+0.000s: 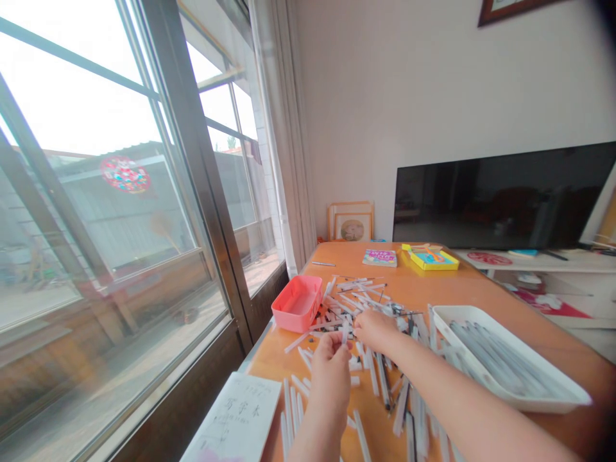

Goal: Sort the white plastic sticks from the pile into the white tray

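Note:
A heap of white pen barrels and pen parts (pixel 366 301) lies scattered across the orange wooden table (pixel 481 289). My left hand (pixel 333 360) is closed in a pinch on a white pen part (pixel 344 333) held upright above the heap. My right hand (pixel 373 328) reaches in from the right with its fingers curled, meeting the left hand at that same pen part. Both hands hover just over the middle of the heap.
A pink plastic box (pixel 297 303) stands at the table's left edge. A white tray (pixel 548 401) of assembled pens sits at the right. A notebook (pixel 238 417) lies at the near left. Books (pixel 380 257) and a yellow box (pixel 432 257) lie at the far end, a television (pixel 503 196) behind.

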The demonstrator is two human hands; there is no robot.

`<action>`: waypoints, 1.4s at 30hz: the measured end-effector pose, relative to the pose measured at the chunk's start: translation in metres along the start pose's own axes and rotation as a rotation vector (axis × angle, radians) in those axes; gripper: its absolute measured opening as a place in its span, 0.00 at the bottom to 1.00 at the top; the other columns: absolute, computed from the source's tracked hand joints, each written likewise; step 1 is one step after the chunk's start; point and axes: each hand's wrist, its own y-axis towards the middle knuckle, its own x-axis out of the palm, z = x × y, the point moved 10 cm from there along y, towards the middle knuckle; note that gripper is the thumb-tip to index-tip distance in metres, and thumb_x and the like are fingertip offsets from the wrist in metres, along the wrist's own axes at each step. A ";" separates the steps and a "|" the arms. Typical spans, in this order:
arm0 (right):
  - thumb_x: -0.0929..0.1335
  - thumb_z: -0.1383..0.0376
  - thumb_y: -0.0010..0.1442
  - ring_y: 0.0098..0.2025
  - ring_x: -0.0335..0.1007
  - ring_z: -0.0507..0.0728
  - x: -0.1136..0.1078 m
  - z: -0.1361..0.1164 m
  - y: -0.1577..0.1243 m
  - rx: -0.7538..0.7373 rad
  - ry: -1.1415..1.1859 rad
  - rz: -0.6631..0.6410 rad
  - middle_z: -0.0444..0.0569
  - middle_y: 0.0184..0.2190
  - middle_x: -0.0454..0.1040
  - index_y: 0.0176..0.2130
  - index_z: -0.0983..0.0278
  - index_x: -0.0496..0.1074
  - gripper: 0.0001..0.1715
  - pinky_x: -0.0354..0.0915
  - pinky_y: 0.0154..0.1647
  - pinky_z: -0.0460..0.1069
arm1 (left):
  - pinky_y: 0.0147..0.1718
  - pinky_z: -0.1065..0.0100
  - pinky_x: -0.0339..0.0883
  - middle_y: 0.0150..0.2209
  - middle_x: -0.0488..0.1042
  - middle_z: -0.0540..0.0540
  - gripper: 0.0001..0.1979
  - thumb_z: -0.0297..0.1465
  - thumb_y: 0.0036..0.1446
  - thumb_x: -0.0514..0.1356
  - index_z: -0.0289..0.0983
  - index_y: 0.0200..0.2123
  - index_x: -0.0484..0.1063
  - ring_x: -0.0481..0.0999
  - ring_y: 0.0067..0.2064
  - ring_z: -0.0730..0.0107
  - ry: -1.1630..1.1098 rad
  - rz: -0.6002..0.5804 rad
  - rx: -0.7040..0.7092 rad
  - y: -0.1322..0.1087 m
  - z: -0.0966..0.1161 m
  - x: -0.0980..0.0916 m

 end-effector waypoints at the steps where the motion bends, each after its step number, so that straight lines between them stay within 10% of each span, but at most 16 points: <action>1: 0.69 0.65 0.53 0.40 0.76 0.61 0.002 0.000 0.001 0.004 0.006 -0.002 0.54 0.34 0.82 0.31 0.60 0.82 0.09 0.62 0.37 0.50 | 0.38 0.66 0.60 0.34 0.75 0.46 0.10 0.29 0.51 0.56 0.36 0.37 0.72 0.70 0.37 0.66 -0.001 -0.003 0.000 -0.001 0.001 0.000; 12: 0.68 0.68 0.51 0.35 0.73 0.55 -0.006 0.005 -0.013 0.004 0.363 0.044 0.46 0.29 0.77 0.32 0.63 0.73 0.05 0.61 0.32 0.46 | 0.36 0.67 0.58 0.32 0.74 0.47 0.09 0.31 0.51 0.59 0.37 0.37 0.72 0.69 0.35 0.67 -0.038 -0.052 -0.009 -0.002 -0.002 0.007; 21: 0.66 0.60 0.59 0.35 0.76 0.56 -0.054 0.052 -0.113 0.042 1.046 0.016 0.49 0.35 0.80 0.43 0.63 0.69 0.13 0.69 0.36 0.49 | 0.37 0.69 0.56 0.31 0.71 0.49 0.07 0.28 0.47 0.61 0.36 0.34 0.71 0.66 0.35 0.69 -0.086 -0.342 -0.008 -0.022 -0.002 0.054; 42: 0.67 0.61 0.59 0.32 0.72 0.53 -0.064 0.056 -0.139 -0.072 0.995 -0.006 0.44 0.28 0.76 0.40 0.64 0.70 0.10 0.67 0.33 0.47 | 0.30 0.70 0.52 0.27 0.67 0.51 0.10 0.34 0.51 0.65 0.33 0.33 0.71 0.59 0.29 0.74 -0.042 -0.478 0.007 -0.038 0.000 0.077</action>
